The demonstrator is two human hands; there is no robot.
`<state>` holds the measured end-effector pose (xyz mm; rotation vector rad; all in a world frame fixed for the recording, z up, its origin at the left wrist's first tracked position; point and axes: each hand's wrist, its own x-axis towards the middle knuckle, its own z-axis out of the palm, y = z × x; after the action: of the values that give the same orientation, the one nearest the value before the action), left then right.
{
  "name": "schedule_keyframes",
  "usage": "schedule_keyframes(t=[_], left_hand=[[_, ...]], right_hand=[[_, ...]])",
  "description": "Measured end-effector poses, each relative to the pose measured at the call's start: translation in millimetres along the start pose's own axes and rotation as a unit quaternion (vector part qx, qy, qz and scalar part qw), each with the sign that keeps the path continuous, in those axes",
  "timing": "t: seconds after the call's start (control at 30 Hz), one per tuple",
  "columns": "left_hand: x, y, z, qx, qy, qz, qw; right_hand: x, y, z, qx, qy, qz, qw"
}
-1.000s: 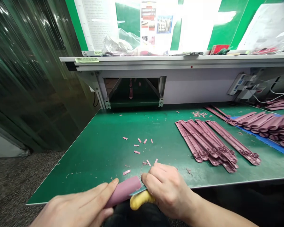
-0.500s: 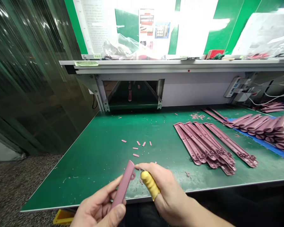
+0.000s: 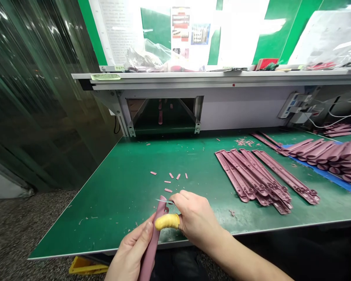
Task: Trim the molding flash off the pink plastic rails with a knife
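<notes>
My left hand [image 3: 133,249] is closed around a long pink plastic strip [image 3: 152,249], held tilted with its rounded upper end pointing away from me. A small ring-shaped tab sticks out on the strip's right side near that end. My right hand [image 3: 197,216] grips a thin metal blade [image 3: 161,200], which lies across the strip's upper end. A yellow finger cot [image 3: 167,221] covers the right thumb, and this thumb presses against the strip below the tab. The blade's handle, if it has one, is hidden in the fingers.
Several small pink offcuts [image 3: 168,190] lie on the green table [image 3: 105,203]. To the right is a pile of pink strips [image 3: 251,175], with more stacked on a blue sheet [image 3: 339,183]. A shelf [image 3: 216,80] spans the back above a chute opening [image 3: 163,128]. Below the table's front edge is a yellow bin [image 3: 87,266].
My right hand has moved left, bringing the blade onto the strip's end and the thumb against its side. My left hand has shifted right and its thumb has moved up along the strip.
</notes>
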<state>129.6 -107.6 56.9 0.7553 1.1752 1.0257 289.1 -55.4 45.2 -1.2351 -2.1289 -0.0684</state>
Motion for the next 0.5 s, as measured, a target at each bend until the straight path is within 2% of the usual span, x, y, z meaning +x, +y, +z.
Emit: schedule_keyframes(t=[0.13, 0.37, 0.5], left_hand=[[-1.6, 1.9, -1.5, -0.002, -0.020, -0.027, 0.999], [-4.3, 4.6, 1.0, -0.011, -0.020, -0.016, 1.000], [-3.6, 8.6, 5.4, -0.077, -0.018, 0.003, 0.997]], right_hand=[[-1.2, -1.6, -2.4, -0.038, -0.009, -0.011, 0.999], [-6.0, -3.1, -8.6, -0.042, 0.005, -0.006, 0.999], [-13.5, -12.9, -7.1, -0.037, -0.008, -0.015, 0.999]])
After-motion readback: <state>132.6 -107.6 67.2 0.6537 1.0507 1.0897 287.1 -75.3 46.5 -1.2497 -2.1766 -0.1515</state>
